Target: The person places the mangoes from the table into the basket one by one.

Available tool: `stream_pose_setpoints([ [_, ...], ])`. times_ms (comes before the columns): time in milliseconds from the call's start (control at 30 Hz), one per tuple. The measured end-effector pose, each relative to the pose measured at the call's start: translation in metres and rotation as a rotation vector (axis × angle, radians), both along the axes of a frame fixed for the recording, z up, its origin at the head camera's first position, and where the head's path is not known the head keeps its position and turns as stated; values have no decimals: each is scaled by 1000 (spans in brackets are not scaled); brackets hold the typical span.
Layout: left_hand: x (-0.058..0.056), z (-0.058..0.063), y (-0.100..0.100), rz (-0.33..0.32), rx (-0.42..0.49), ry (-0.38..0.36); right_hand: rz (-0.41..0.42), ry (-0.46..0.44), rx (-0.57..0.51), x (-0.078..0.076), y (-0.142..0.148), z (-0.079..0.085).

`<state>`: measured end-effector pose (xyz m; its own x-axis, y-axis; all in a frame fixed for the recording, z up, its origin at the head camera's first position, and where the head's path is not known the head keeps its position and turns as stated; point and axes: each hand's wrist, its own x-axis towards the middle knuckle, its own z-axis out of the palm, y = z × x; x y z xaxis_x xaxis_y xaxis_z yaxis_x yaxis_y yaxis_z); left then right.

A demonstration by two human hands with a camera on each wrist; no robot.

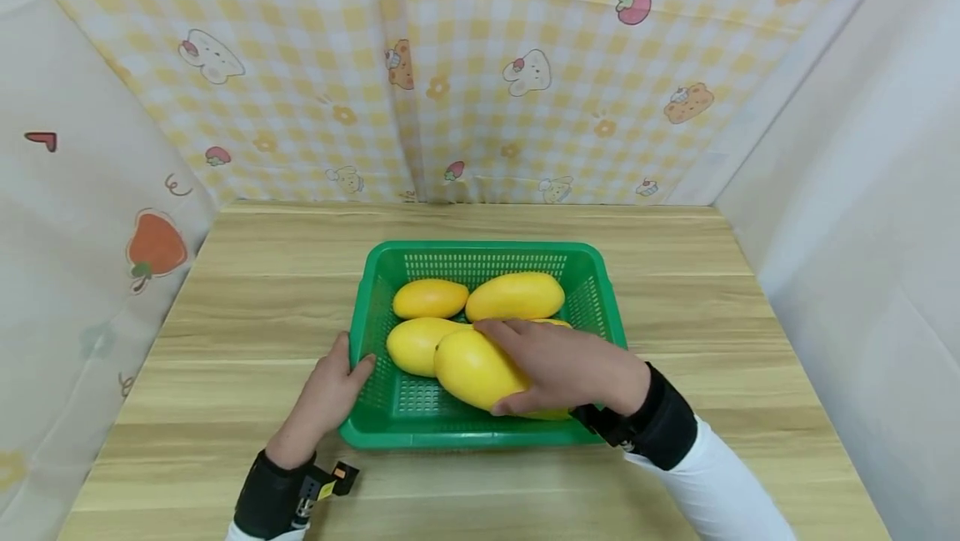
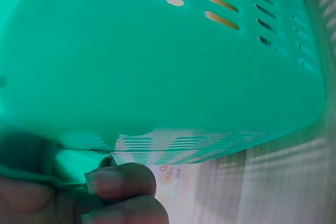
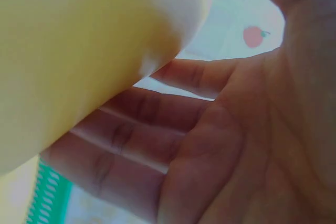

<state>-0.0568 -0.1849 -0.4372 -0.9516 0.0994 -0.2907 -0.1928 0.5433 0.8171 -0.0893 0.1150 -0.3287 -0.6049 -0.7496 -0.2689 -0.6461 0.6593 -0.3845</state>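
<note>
A green plastic basket (image 1: 472, 439) with slotted sides stands on the table and holds several yellow mangoes. My left hand (image 1: 330, 395) grips its left rim, thumb inside; in the left wrist view the fingers (image 2: 128, 182) curl under the rim outside the wall. Over the front of the basket, my right hand (image 1: 573, 362) holds a large mango (image 1: 472, 370), thumb on the near side and fingers across the far side. In the right wrist view that mango (image 3: 89, 51) lies against the fingers. It overlaps another mango (image 1: 412, 347) to its left.
At the back of the basket lie a smaller mango (image 1: 430, 299) and a larger mango (image 1: 517, 297). More yellow fruit is partly hidden under my right hand. The wooden table (image 1: 262, 274) meets a checked cloth (image 1: 465, 124) behind and white cloth at both sides.
</note>
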Motion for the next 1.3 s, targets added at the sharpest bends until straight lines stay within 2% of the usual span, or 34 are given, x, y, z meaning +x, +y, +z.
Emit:
stream_pose_setpoints([
  [233, 0, 0, -1, 17, -27, -5, 108, 3, 26, -6, -26, -8],
  [533, 1, 3, -3, 10, -90, 36, 102, -78, 102, -9, -45, -19],
  [667, 1, 2, -3, 5, -97, 35, 142, -82, 146, -12, -52, -24],
  [867, 0, -5, -1, 13, -61, 28, 201, -80, 211, -17, -66, -27],
  [1133, 1, -5, -2, 5, -81, 37, 150, -87, 265, -12, -87, -34],
  [1300, 1, -4, -3, -3, -85, 43, 110, -122, 256, -9, -95, -34],
])
